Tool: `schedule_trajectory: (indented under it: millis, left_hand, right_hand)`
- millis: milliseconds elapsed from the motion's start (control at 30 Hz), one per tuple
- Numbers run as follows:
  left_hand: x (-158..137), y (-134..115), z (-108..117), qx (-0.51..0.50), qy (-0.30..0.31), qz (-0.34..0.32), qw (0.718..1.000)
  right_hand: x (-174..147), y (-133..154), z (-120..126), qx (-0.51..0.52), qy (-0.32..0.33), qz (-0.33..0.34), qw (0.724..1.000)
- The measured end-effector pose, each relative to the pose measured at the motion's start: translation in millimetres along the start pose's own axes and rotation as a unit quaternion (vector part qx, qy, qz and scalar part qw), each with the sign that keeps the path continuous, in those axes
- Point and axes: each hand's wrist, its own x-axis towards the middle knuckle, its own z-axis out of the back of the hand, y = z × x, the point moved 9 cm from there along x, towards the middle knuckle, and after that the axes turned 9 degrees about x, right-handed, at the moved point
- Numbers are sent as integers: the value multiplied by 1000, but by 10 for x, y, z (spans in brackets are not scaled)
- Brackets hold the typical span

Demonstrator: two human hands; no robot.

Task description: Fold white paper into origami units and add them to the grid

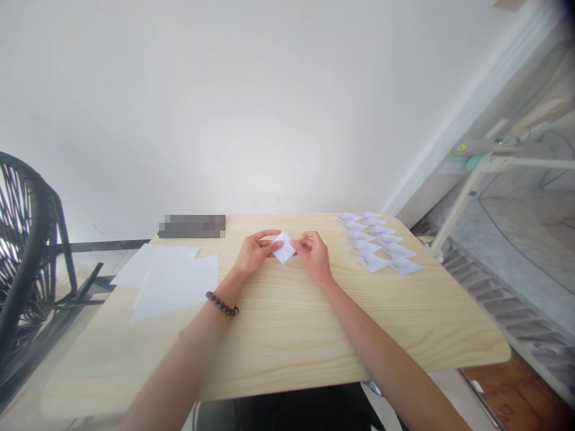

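A small white folded paper, diamond-shaped with a crease down its middle, is held just above the table between both hands. My left hand pinches its left corner, thumb on the front face and fingers behind. On the opposite corner my right hand grips with thumb and curled fingers. To the right, several folded white paper pieces lie in two columns. Sheets of white paper overlap at the table's left side, beyond my left forearm.
The light wooden table stands against a white wall. A blurred-out dark object lies at its back left. A black woven chair is on the left, and a white metal frame stands on the right.
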Motion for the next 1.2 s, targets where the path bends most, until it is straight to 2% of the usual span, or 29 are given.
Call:
schedule_trajectory:
  millis: [133,400,633,867,967,1200]
  left_hand:
    - [7,31,27,8,-7,11,1000]
    - [-5,-9,-28,96,41,-9,995]
    - [-22,-21,-8,118,49,-9,992]
    - [-85,-62,-94,90,108,-11,990]
    - [-88,-61,-108,78,116,-9,990]
    - [-53,-39,-52,56,77,-2,995]
  right_hand:
    - [8,-26,-12,1,6,-3,1000]
    - [7,-7,-21,-61,30,13,998]
    - [-55,62,-203,-132,128,14,983]
    - [-111,51,-274,-54,210,-41,975]
    - [-112,53,-259,-45,209,-51,976]
    - [-82,58,-212,-56,174,-44,982]
